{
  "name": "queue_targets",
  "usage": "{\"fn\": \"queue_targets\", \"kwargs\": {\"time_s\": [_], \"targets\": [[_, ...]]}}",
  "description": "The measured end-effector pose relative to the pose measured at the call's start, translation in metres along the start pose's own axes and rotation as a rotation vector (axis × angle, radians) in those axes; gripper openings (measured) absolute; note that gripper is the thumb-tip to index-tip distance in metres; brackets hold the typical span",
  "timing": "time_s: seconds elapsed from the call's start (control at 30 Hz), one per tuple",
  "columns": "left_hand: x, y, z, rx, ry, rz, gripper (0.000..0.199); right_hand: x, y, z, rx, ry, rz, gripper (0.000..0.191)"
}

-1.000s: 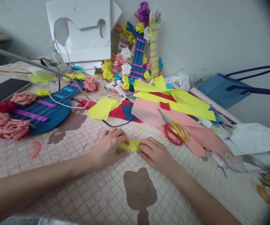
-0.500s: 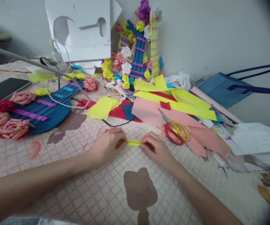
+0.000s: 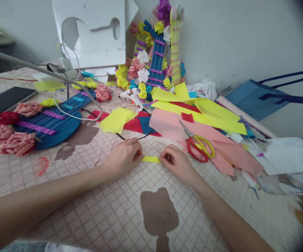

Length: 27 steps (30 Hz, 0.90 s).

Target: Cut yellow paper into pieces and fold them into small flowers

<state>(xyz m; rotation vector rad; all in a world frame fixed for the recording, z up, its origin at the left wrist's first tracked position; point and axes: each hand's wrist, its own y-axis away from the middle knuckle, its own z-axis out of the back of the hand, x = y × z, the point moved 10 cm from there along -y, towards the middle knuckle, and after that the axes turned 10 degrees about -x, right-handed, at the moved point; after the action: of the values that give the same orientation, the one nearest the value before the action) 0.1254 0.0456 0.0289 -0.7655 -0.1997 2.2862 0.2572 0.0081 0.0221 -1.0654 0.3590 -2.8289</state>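
Observation:
A narrow yellow paper strip [image 3: 151, 159] stretches between my two hands, low over the quilted cloth. My left hand [image 3: 126, 155] pinches its left end, fingers curled. The right end is pinched in my right hand [image 3: 174, 161], between thumb and fingertips. Scissors [image 3: 198, 145] with one red and one yellow handle lie just right of my right hand, on pink sheets [image 3: 172, 124]. Beyond my left hand are stacked yellow squares [image 3: 117, 119] on red paper [image 3: 132, 124].
A blue paper guitar [image 3: 59, 122] with paper flowers lies at the left, beside a black phone [image 3: 6, 101]. A white glue gun [image 3: 132, 97] and yellow sheets [image 3: 217, 113] are farther back. Decorated guitars [image 3: 158, 59] lean on the wall. A blue bag [image 3: 256, 98] stands right.
The yellow strip now shows as one flat band, where earlier two layers with a gap showed. Both hands keep their hold on it. The whole view has shifted slightly.

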Motion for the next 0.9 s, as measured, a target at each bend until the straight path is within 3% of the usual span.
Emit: {"fn": "queue_targets", "kwargs": {"time_s": [0.17, 0.43, 0.73, 0.9], "targets": [[0.005, 0.0, 0.0, 0.002, 0.024, 0.031, 0.005, -0.006, 0.001, 0.0, -0.017, 0.02, -0.037, 0.01], [0.027, 0.001, -0.005, 0.013, 0.259, 0.129, 0.014, -0.006, 0.002, -0.003, -0.009, 0.072, -0.02, 0.013], [0.014, 0.0, -0.003, 0.023, 0.19, 0.07, 0.016, -0.002, 0.004, -0.003, -0.012, 0.114, 0.02, 0.014], [0.012, 0.0, -0.003, 0.017, 0.186, 0.088, 0.006, 0.0, 0.006, 0.002, -0.055, 0.035, 0.022, 0.011]]}}
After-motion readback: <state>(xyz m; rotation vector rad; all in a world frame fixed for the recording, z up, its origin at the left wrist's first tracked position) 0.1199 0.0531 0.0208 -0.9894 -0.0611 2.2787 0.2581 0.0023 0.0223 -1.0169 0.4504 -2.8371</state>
